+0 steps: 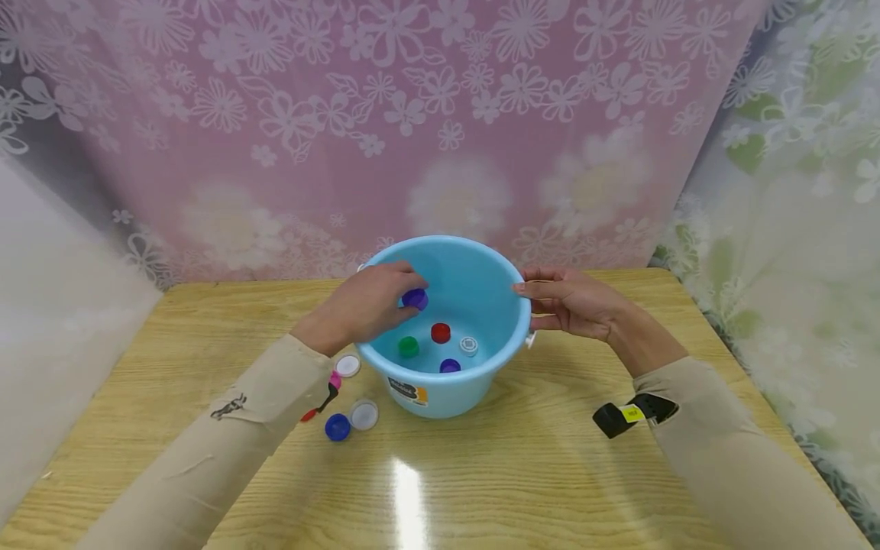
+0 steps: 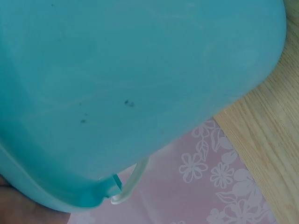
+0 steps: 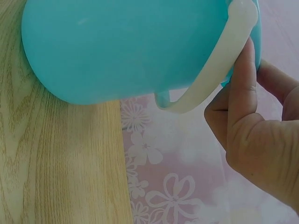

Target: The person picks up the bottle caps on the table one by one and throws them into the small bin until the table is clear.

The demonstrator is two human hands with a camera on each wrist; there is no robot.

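- The purple cap (image 1: 415, 299) is in the fingers of the left hand (image 1: 367, 302), bent and pinched close about it, thumb on the side toward the table's near edge.
- The relation that matters most, in my judgement: that cap lies inside the circle of the bucket's (image 1: 512, 347) rim, toward the table's left edge; how high it is above the bucket's floor I cannot tell. Being round, it has no long axis to line up (its tilt is hard to read).
- On the bucket's floor, the green cap (image 1: 409, 346) lies from the held cap toward the table's near edge; the red cap (image 1: 441, 332), white cap (image 1: 468, 346) and second purple cap (image 1: 450, 366) lie more toward its near right corner.
- The left hand is the nearer to all of these but perhaps the white one. The right hand (image 1: 574, 302) grips the rim on the side toward the table's right edge, its fingers narrowly parted with the rim between.
- Outside, the blue cap (image 1: 338, 427) and two pale caps (image 1: 364, 415) rest on the table (image 1: 550, 473), from the bucket toward the near left corner.
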